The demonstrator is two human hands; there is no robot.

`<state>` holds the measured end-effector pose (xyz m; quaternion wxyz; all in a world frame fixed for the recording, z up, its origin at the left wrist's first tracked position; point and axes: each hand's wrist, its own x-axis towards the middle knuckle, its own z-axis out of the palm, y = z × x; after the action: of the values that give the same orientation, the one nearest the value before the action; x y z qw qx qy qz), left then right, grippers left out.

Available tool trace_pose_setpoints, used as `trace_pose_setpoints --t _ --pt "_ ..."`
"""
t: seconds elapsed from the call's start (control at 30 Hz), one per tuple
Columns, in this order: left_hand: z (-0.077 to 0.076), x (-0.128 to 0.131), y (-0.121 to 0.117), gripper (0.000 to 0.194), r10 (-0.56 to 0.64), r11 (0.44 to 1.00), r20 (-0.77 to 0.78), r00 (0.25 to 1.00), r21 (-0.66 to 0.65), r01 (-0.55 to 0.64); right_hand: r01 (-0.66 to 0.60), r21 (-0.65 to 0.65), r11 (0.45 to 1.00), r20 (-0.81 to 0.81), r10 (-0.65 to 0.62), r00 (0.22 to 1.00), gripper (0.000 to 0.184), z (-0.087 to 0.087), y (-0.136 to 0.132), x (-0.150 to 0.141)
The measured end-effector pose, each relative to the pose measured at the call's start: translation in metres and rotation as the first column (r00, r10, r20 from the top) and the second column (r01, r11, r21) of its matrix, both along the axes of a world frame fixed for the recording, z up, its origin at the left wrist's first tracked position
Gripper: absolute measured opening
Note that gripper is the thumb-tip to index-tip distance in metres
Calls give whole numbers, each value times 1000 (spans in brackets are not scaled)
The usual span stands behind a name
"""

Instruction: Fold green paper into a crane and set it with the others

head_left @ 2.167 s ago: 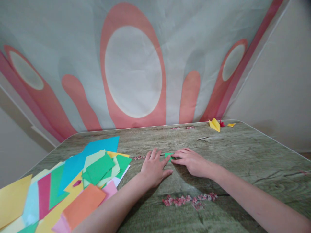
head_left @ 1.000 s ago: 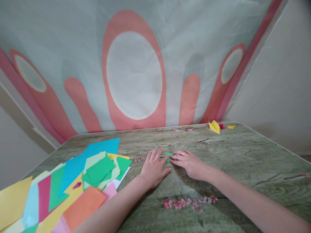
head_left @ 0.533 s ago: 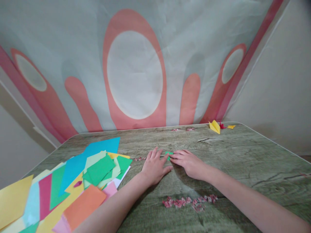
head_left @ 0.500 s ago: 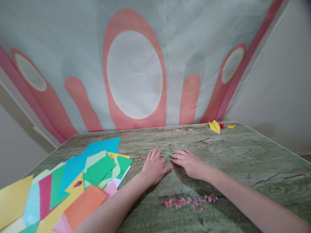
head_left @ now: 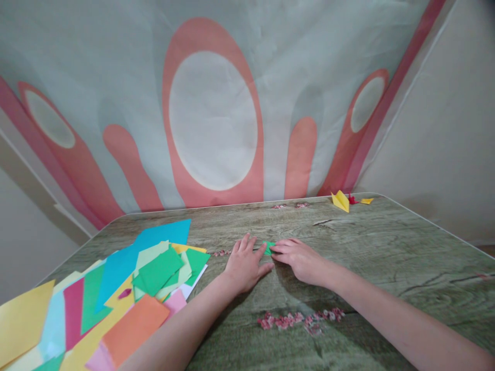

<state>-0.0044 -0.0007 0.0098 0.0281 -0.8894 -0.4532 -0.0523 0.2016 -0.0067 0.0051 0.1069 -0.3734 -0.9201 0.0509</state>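
A small folded piece of green paper (head_left: 268,248) lies on the table between my two hands, partly covered by fingertips. My left hand (head_left: 245,265) rests on the tabletop with its fingers spread, the index fingertip at the paper's left edge. From the right, the fingers of my right hand (head_left: 296,257) are held together and press on the paper's right side. How the paper is folded is too small to make out.
Many coloured paper sheets (head_left: 124,319) overlap on the left of the wood-patterned table (head_left: 371,247). At the far right edge sit a folded yellow paper (head_left: 341,201), a small red piece (head_left: 351,199) and another yellow piece (head_left: 367,201). A printed backdrop (head_left: 214,118) rises behind.
My left index finger has drawn back slightly to the left, so more of the green paper shows. My right hand stays nearly in place on it.
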Motion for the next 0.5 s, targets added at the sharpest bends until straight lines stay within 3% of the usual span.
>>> trace_pose_setpoints --t 0.3,0.5 --pt "-9 0 0 62 22 999 54 998 36 -24 -15 -14 1000 -90 14 996 43 -9 3 6" --pt "-5 3 -8 55 -28 998 66 997 66 24 -8 -20 1000 -99 6 995 42 -8 3 5"
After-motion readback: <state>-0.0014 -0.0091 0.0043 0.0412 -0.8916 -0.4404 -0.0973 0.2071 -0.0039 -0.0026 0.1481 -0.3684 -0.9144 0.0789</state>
